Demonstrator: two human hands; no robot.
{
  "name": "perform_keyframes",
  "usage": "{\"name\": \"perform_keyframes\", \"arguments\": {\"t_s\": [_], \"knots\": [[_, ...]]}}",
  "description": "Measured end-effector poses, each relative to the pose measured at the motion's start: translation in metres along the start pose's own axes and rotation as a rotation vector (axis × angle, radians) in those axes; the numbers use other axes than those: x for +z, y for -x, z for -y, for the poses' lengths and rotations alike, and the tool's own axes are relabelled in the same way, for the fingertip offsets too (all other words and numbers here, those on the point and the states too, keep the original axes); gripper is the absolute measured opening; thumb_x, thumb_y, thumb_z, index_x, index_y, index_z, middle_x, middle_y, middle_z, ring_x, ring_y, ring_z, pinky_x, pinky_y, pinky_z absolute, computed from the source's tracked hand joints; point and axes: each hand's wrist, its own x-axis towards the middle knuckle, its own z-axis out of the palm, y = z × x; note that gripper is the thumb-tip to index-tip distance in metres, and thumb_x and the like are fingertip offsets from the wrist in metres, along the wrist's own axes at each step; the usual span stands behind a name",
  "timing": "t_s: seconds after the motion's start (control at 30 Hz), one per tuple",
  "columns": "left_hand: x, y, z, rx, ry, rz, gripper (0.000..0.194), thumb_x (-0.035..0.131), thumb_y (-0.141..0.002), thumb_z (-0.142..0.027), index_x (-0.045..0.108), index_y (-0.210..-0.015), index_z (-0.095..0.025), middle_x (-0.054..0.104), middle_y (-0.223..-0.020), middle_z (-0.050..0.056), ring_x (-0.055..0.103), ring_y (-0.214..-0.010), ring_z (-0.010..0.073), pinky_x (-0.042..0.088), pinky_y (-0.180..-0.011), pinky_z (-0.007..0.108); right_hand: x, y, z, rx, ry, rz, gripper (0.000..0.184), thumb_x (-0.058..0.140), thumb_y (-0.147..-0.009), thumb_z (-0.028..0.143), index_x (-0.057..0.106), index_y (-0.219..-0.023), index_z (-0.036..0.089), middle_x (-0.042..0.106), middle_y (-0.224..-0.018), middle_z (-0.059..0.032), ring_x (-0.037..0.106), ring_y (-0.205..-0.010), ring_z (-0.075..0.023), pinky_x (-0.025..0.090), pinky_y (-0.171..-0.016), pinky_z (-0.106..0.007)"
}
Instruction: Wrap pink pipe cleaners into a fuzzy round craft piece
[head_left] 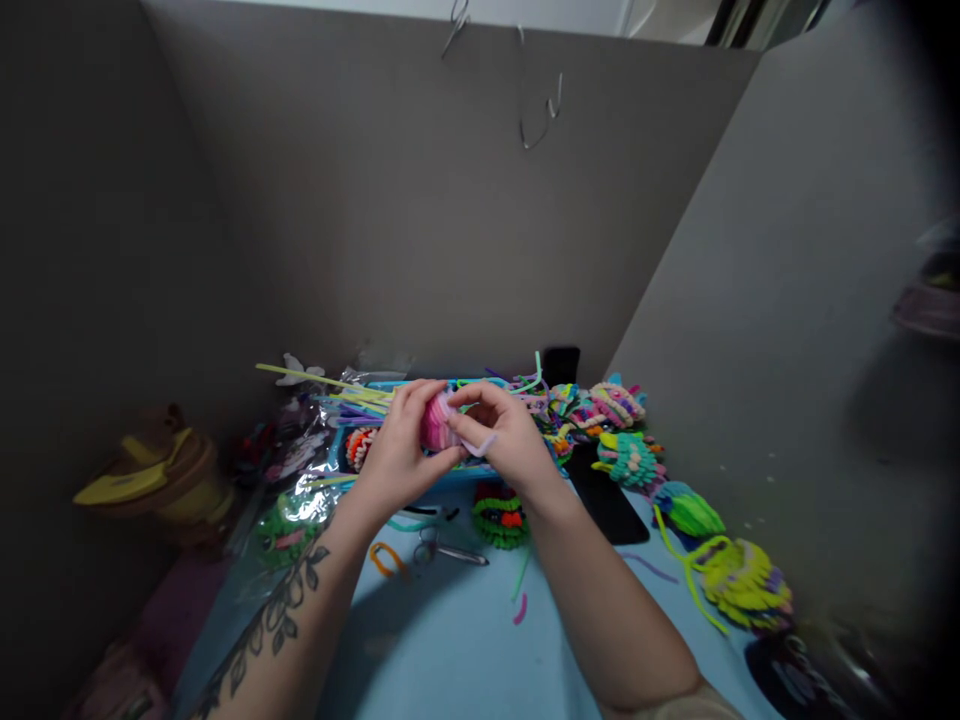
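Between my two hands, above the blue tray (pixel 450 482), is a rounded pink pipe-cleaner piece (pixel 436 422) with stripes of lighter and darker pink. My left hand (pixel 401 450) is wrapped round its left side, thumb below and fingers on top. On its right side, my right hand (pixel 504 435) pinches the piece, and a pale lilac pipe cleaner (pixel 480 447) sticks out under the fingers. Below the hands, on the blue cloth, lie a green ball-shaped pipe-cleaner piece (pixel 501 518) with a red-orange part, and a pair of scissors (pixel 454 552).
Loose pipe cleaners (pixel 352 385) stick out of the tray. Several colourful fuzzy pieces (pixel 628 458) line the right side, near a black phone-like slab (pixel 611 500). Clear plastic bags (pixel 296 450) lie left, beside a yellow-brown pot-like object (pixel 176 480). Grey panels (pixel 420 200) enclose the table.
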Motion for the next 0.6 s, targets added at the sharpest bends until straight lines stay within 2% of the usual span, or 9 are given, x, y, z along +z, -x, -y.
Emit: {"name": "perform_keyframes", "arguments": {"t_s": [0.27,0.43,0.6], "knots": [[0.001,0.001,-0.006,0.0,0.021,-0.004,0.062,0.071,-0.074,-0.028,0.04,-0.128,-0.024,0.047,-0.127,0.009,0.045,-0.122,0.0249,0.04,-0.103,0.042,-0.004,-0.001,0.0,0.049,-0.049,-0.007,0.016,0.07,-0.07,0.028,0.062,-0.081,0.019,0.06,-0.069,0.0023,0.049,-0.053,-0.0094,0.039,-0.049,-0.022],[0.001,0.001,-0.01,-0.013,0.022,-0.014,0.06,0.069,-0.075,-0.026,0.04,-0.128,-0.024,0.048,-0.126,0.009,0.047,-0.12,0.0245,0.041,-0.102,0.042,0.0,-0.002,0.003,0.05,-0.131,-0.042,0.026,0.074,-0.065,0.029,0.06,-0.085,0.02,0.063,-0.083,0.0003,0.055,-0.062,-0.0109,0.045,-0.055,-0.023],[0.0,0.0,-0.011,-0.02,0.005,-0.018,0.055,0.067,-0.077,-0.026,0.042,-0.127,-0.024,0.05,-0.125,0.009,0.048,-0.119,0.0248,0.041,-0.101,0.043,0.002,-0.004,-0.003,0.052,-0.206,-0.092,0.03,0.075,-0.06,0.026,0.057,-0.085,0.02,0.062,-0.079,0.001,0.057,-0.066,-0.0121,0.046,-0.06,-0.024]]}}
